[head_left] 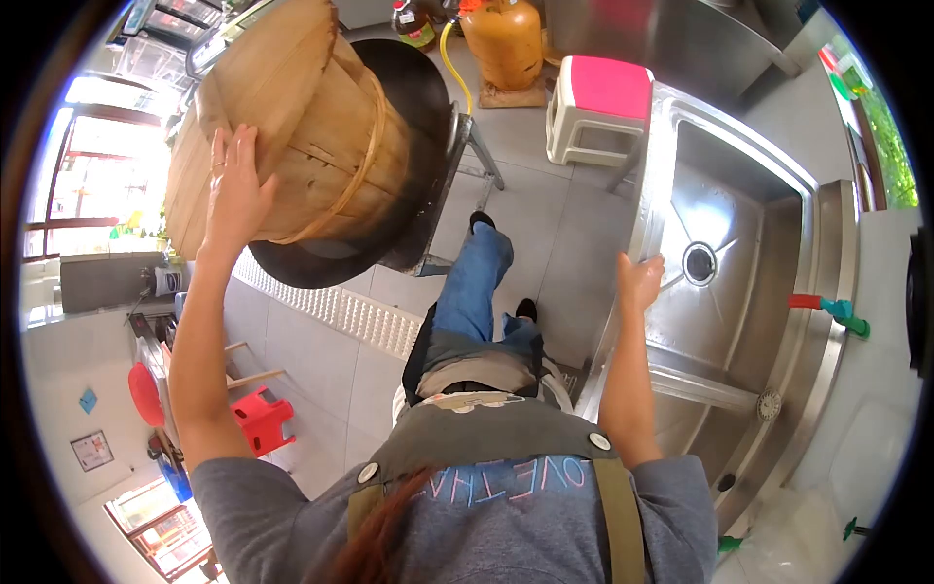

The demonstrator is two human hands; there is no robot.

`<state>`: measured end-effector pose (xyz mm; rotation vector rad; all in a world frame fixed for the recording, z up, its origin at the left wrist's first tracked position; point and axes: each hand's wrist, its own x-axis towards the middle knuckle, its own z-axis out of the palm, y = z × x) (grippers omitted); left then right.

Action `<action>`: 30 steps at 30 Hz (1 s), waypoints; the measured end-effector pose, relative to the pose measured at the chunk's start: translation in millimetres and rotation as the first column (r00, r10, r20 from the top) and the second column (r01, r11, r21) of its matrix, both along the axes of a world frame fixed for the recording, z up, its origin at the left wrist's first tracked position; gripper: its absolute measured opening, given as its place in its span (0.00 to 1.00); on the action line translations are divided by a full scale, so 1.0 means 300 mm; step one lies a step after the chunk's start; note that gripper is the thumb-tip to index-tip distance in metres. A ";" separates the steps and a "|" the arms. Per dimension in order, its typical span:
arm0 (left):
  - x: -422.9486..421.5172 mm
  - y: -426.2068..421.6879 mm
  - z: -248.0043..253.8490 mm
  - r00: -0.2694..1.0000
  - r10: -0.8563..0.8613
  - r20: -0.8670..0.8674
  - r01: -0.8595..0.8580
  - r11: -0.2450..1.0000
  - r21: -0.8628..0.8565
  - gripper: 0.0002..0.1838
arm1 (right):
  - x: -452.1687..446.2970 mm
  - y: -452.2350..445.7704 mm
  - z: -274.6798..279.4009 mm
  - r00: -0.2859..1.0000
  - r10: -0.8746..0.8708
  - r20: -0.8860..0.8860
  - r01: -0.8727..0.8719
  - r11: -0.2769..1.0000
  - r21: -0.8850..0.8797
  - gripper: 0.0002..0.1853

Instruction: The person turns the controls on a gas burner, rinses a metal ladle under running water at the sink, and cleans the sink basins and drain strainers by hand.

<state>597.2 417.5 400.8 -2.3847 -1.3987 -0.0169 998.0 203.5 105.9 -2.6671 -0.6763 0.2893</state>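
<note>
While the left hand (236, 195) spreads against a lid (261, 83), the right (639, 282) clasps a sink (650, 214).

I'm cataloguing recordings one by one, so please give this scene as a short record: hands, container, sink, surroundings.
Left hand: open, against the wooden lid
Right hand: at the sink's rim, grip unclear
Container: banded wooden barrel beneath the lid, set in a black wok
Sink: steel, on the person's right
Surroundings: pink-topped stool, orange cylinder, red stool
</note>
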 end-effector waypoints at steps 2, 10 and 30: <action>-0.004 0.007 -0.009 1.000 0.015 -0.018 -0.015 1.000 0.002 0.32 | 0.003 0.006 0.013 1.000 -0.006 -0.003 0.006 1.000 -0.020 0.38; 0.014 0.015 0.000 0.999 0.025 0.029 -0.024 0.999 -0.046 0.35 | 0.006 0.011 0.016 1.000 -0.015 -0.003 0.015 0.999 0.033 0.40; -0.002 0.067 0.005 0.997 -0.008 0.079 0.015 0.997 -0.082 0.36 | 0.013 0.011 -0.004 0.997 0.009 0.070 -0.011 1.000 0.024 0.40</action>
